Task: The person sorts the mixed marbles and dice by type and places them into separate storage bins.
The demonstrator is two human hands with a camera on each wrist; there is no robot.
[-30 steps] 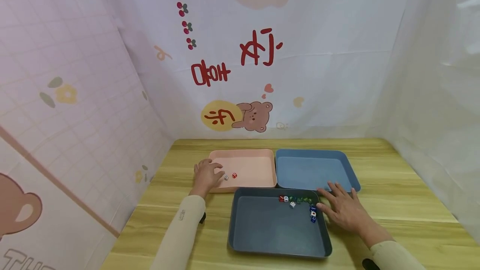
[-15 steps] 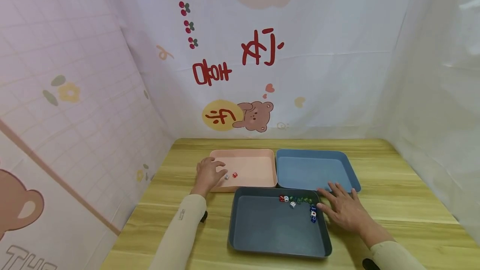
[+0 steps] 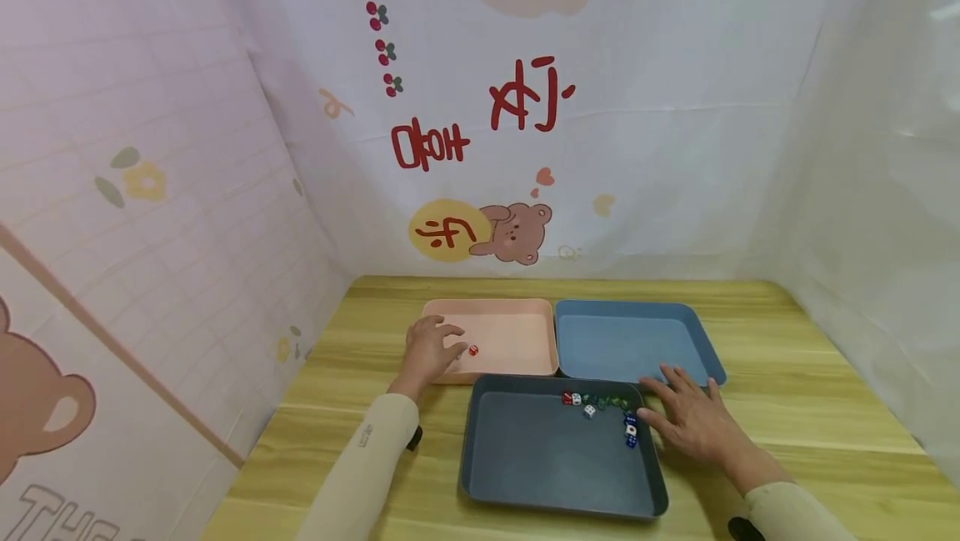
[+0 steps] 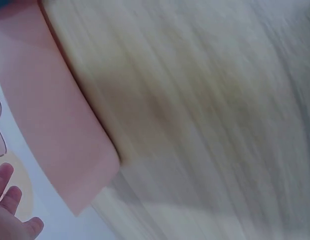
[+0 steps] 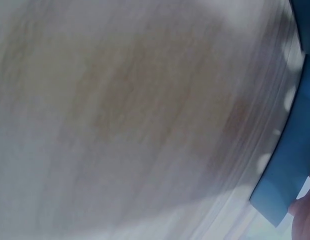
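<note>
My left hand (image 3: 430, 354) is over the left part of the pink tray (image 3: 516, 334), thumb and fingers apart. A red die (image 3: 473, 350) lies in that tray just right of the fingertips. The white die beside it is mostly hidden by the thumb. In the left wrist view the left hand (image 4: 10, 215) shows spread fingers near the pink tray's wall. My right hand (image 3: 697, 423) rests with spread fingers by the near rim of the blue tray (image 3: 622, 337), its thumb at the right rim of the dark grey tray (image 3: 555, 466).
Inside the dark grey tray, a red die (image 3: 567, 398), white dice (image 3: 589, 411) and several green dice (image 3: 602, 402) lie along the far wall. Blue dice (image 3: 631, 418) and a white one line its right side. All three trays adjoin on the wooden table (image 3: 802, 391); printed curtains stand behind and beside it.
My left hand has moved slightly right over the pink tray, so its thumb now mostly covers the white die. The right hand has stayed in place. The head view has shifted slightly.
</note>
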